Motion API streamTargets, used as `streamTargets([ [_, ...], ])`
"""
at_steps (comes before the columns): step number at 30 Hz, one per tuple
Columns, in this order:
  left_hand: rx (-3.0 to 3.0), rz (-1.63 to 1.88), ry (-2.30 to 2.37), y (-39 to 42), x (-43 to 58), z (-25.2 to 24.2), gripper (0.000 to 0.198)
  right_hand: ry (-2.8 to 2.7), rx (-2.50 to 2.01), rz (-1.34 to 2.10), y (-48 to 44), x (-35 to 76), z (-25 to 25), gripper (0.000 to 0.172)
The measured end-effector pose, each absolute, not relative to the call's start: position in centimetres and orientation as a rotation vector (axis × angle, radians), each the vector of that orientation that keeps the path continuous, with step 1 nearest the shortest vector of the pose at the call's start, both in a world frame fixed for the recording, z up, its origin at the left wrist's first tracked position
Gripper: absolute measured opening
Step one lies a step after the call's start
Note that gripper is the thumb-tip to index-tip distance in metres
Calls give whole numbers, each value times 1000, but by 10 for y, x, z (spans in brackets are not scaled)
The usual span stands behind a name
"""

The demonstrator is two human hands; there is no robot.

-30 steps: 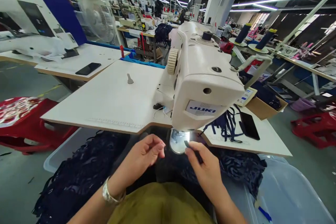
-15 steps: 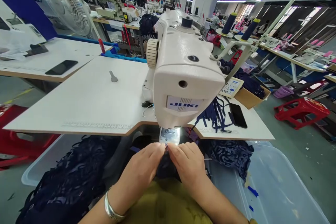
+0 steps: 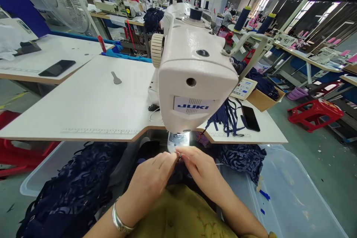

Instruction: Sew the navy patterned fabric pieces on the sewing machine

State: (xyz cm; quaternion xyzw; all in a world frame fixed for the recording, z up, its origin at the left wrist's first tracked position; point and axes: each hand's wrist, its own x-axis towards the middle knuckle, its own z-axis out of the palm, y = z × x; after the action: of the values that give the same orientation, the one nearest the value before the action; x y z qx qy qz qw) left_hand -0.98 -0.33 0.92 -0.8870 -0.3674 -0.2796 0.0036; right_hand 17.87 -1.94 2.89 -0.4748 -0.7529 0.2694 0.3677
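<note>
Right now the left hand (image 3: 152, 178) and right hand (image 3: 202, 169) meet fingertip to fingertip, both pinched on a dark fabric piece (image 3: 176, 174). It sits at twelve o'clock from the wrists, just below the sewing machine's (image 3: 195, 78) lit needle plate (image 3: 178, 141), equally near both hands.

On the white table (image 3: 83, 108) we see a small grey tool (image 3: 115, 78) far on the left. On the right lie a black phone (image 3: 250, 118) and, just beside it, a bundle of dark blue straps (image 3: 227, 116). A cardboard box (image 3: 263, 99) stands behind them. A second phone (image 3: 57, 68) lies on the left table, near a fan (image 3: 67, 0). A red stool (image 3: 316, 111) stands far right, and a clear plastic bin (image 3: 292, 200) near right.
</note>
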Motion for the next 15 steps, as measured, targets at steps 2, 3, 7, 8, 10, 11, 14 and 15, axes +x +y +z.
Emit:
streamTargets([
  [2, -2818, -937, -1272, -2, -9, 11, 21, -1936, -1182, 724, -21, 180, 33, 31],
  [3, -2840, -945, -1319, -1, -8, 11, 23, -1931, -1188, 718, -21, 180, 34, 30],
  [7, -2892, -930, -1342, 0, -7, 11, 27, -1879, -1233, 679, -21, 178, 27, 20],
  [8, -2895, -930, -1327, -1, -7, 10, 26, -1846, -1244, 669, -21, 177, 24, 18],
  [10, -2897, -926, -1321, -2, -4, 8, 28, -1743, -1305, 635, -19, 175, 20, 15],
  [11, -2897, -927, -1325, -3, -3, 7, 28, -1675, -1344, 608, -18, 174, 17, 14],
  [14, -2902, -945, -1294, -6, -1, 1, 30, -1545, -1405, 562, -15, 174, 13, 13],
  [15, -2906, -959, -1269, -6, -2, 0, 29, -1556, -1388, 569, -15, 174, 12, 13],
])
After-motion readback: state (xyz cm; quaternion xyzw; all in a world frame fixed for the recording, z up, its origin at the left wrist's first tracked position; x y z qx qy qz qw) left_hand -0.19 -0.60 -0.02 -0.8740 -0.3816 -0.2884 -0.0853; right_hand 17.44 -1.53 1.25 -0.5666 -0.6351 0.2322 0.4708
